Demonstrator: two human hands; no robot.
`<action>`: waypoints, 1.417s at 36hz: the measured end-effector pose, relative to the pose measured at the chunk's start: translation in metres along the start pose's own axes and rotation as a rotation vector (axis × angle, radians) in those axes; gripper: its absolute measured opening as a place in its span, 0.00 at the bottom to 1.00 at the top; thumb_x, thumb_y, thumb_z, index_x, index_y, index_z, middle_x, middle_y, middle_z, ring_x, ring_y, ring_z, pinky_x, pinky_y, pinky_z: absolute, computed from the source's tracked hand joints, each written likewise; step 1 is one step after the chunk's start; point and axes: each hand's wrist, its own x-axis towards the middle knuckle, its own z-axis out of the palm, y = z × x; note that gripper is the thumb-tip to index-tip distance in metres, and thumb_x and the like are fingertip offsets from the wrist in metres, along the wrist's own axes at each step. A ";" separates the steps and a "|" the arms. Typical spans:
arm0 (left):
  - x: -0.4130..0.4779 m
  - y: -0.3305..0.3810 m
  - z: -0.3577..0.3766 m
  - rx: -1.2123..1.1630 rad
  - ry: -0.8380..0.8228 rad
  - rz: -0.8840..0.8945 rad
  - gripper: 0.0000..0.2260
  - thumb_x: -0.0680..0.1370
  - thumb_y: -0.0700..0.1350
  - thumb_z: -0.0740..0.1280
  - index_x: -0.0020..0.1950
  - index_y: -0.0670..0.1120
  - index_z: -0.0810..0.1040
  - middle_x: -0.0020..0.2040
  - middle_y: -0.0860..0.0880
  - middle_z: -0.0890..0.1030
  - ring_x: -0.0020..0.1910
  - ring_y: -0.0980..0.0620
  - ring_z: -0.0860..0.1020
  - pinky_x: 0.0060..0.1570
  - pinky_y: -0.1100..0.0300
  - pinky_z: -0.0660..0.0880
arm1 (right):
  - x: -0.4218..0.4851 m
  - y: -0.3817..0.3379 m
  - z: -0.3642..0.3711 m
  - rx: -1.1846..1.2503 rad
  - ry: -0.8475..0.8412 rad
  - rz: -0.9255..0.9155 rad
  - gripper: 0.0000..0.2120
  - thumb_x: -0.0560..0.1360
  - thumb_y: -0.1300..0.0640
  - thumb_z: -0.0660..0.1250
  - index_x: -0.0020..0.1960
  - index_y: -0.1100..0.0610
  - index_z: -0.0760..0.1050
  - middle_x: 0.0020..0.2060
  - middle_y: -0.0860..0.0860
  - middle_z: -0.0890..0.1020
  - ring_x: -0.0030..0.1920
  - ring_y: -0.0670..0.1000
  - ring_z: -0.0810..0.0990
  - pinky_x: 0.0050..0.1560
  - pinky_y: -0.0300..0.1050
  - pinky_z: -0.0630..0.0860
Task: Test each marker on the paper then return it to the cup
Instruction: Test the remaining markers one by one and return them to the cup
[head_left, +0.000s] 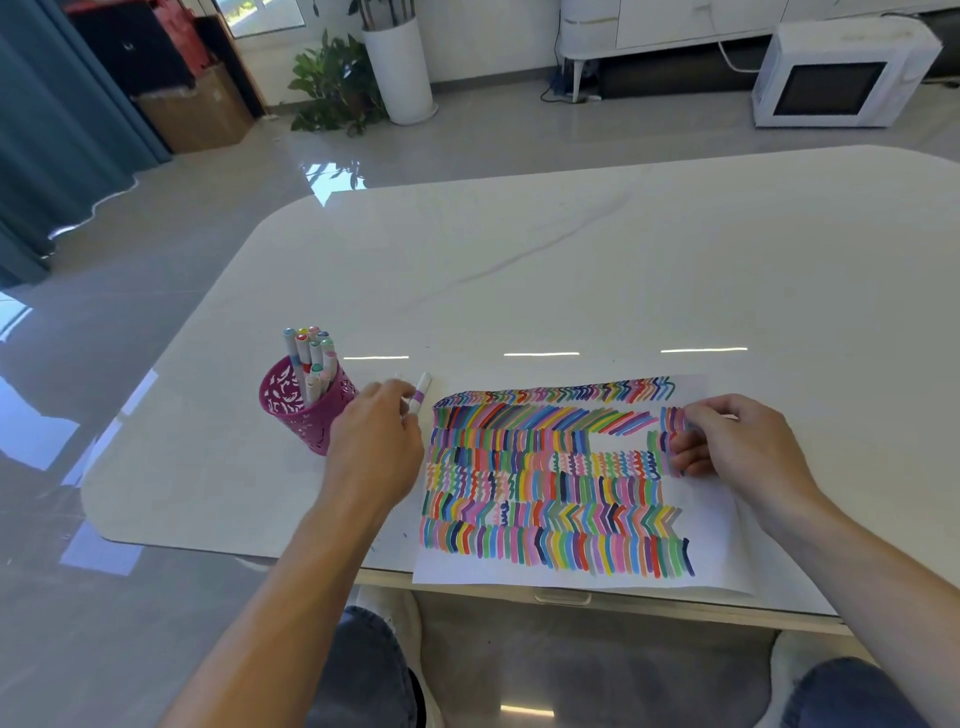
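Left of centre, the left hand pinches a white marker with a purple band, just right of the pink cup. I judge it light, stiff, smooth plastic, best held mid-barrel. At right, the right hand curls on the striped paper. Whether it grips anything is unclear. No writing is readable.

White table with a faint grey marble vein and rounded corners. Lower left of centre there's a pink cut-out cup full of markers. Just right of it, at the near edge, lies a paper packed with coloured strokes.
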 end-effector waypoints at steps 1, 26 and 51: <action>0.001 -0.002 0.004 0.035 -0.046 -0.031 0.12 0.81 0.42 0.64 0.64 0.45 0.78 0.57 0.47 0.80 0.53 0.48 0.78 0.51 0.55 0.72 | 0.000 0.000 0.000 0.002 0.000 0.001 0.05 0.80 0.64 0.63 0.49 0.63 0.78 0.32 0.59 0.85 0.29 0.57 0.82 0.35 0.49 0.80; 0.007 0.004 0.012 0.084 0.032 -0.128 0.13 0.79 0.45 0.67 0.61 0.41 0.81 0.48 0.45 0.85 0.46 0.45 0.80 0.51 0.51 0.75 | 0.005 0.006 -0.001 0.014 -0.009 -0.003 0.06 0.80 0.63 0.63 0.51 0.63 0.78 0.32 0.59 0.85 0.30 0.58 0.83 0.35 0.49 0.81; -0.042 0.116 0.039 -0.903 -0.497 -0.100 0.09 0.79 0.41 0.70 0.59 0.48 0.78 0.43 0.49 0.86 0.41 0.50 0.86 0.48 0.46 0.82 | -0.020 0.000 -0.004 -0.100 -0.321 -0.249 0.08 0.82 0.49 0.66 0.53 0.50 0.82 0.40 0.50 0.87 0.38 0.50 0.87 0.39 0.44 0.83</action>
